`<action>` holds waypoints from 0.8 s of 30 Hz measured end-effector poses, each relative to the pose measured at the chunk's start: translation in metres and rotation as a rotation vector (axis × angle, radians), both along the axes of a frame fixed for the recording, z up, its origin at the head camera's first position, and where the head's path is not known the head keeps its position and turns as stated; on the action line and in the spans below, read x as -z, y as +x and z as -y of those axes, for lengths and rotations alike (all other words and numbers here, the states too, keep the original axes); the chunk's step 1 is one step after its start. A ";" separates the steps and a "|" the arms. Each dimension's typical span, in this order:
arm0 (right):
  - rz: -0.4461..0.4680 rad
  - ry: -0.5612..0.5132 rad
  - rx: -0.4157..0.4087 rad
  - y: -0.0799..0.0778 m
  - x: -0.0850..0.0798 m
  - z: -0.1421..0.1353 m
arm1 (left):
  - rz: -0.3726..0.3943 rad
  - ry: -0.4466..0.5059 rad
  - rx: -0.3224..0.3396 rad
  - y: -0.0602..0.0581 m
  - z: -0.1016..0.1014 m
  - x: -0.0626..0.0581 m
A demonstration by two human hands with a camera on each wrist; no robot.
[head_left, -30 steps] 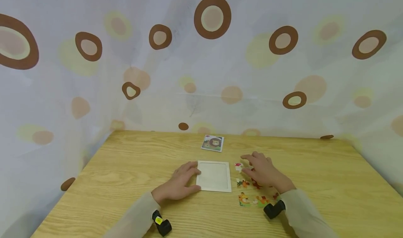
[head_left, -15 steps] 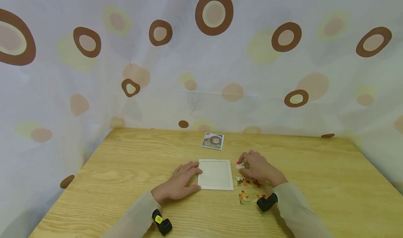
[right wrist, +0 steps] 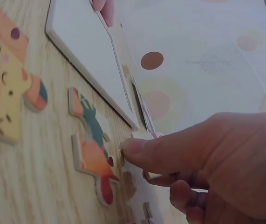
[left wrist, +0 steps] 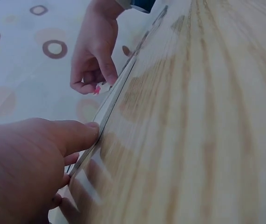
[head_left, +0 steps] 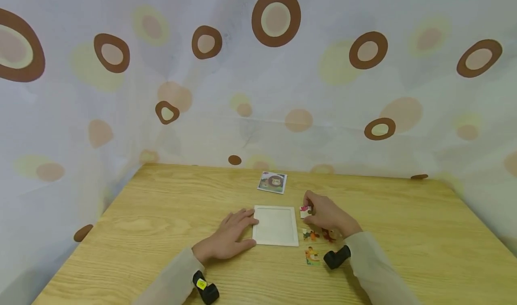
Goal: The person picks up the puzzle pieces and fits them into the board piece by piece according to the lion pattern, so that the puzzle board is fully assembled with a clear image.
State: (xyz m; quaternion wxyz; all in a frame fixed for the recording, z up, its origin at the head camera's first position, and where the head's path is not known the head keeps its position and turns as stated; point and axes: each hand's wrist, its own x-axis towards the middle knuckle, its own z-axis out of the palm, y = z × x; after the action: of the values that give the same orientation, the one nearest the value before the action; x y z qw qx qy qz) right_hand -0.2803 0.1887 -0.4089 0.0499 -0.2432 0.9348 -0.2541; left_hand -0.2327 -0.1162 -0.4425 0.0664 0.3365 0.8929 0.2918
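Between thumb and fingertips my right hand [head_left: 328,216] pinches a white puzzle piece [head_left: 304,212] with a pink patch. The piece is just right of the white square puzzle tray [head_left: 296,233]; whether it touches the table I cannot tell. My left hand [head_left: 229,237] rests at the tray's left edge, its fingers stretched out and the thumb [left wrist: 84,135] against the rim. Below the right hand lie an orange and green piece [right wrist: 95,144] and a yellow animal-face piece [head_left: 312,255]. Another reddish-brown piece [head_left: 329,234] is partly covered by the right hand.
A card with a lion picture [head_left: 272,182] lies behind the tray. The wooden table [head_left: 161,206] ends at a hanging sheet [head_left: 226,134] with brown rings. A black wrist camera [head_left: 337,256] hides part of the table by the pieces.
My right hand has moved left and closed its thumb and fingers on the white and pink piece. The left hand stays at the tray's edge.
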 end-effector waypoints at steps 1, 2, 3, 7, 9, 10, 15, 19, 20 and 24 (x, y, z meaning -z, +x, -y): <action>0.009 -0.021 -0.015 0.000 0.000 0.000 | -0.001 0.000 0.001 0.000 0.000 0.000; 0.016 -0.041 -0.029 -0.001 0.000 0.000 | 0.001 -0.004 0.000 0.000 0.000 0.000; 0.021 -0.059 -0.037 -0.001 0.000 0.000 | 0.005 -0.004 0.000 0.000 0.000 0.000; -0.027 -0.100 -0.047 -0.004 0.001 0.003 | 0.018 -0.012 -0.010 -0.002 -0.001 0.001; -0.048 -0.112 -0.046 -0.004 0.003 0.005 | 0.031 -0.014 -0.012 -0.002 -0.001 0.001; -0.057 -0.114 -0.053 -0.004 0.004 0.007 | 0.035 -0.020 -0.014 -0.003 -0.001 0.001; -0.059 -0.149 -0.067 -0.004 0.002 0.016 | 0.049 -0.022 -0.019 -0.004 -0.002 0.001; -0.031 -0.178 -0.073 -0.004 0.001 0.026 | 0.063 -0.015 -0.024 -0.004 -0.003 -0.001; -0.018 -0.184 -0.073 -0.004 0.002 0.029 | 0.067 -0.012 -0.025 -0.004 -0.002 -0.001; 0.037 -0.208 -0.059 -0.004 0.007 0.046 | 0.072 -0.019 -0.028 -0.004 0.001 -0.001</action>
State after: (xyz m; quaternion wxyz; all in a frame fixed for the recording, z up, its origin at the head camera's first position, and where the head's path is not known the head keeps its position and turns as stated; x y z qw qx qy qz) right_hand -0.2847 0.1423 -0.4162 0.0492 -0.2700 0.8946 -0.3526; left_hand -0.2369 -0.1171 -0.4412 0.0976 0.3128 0.8972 0.2961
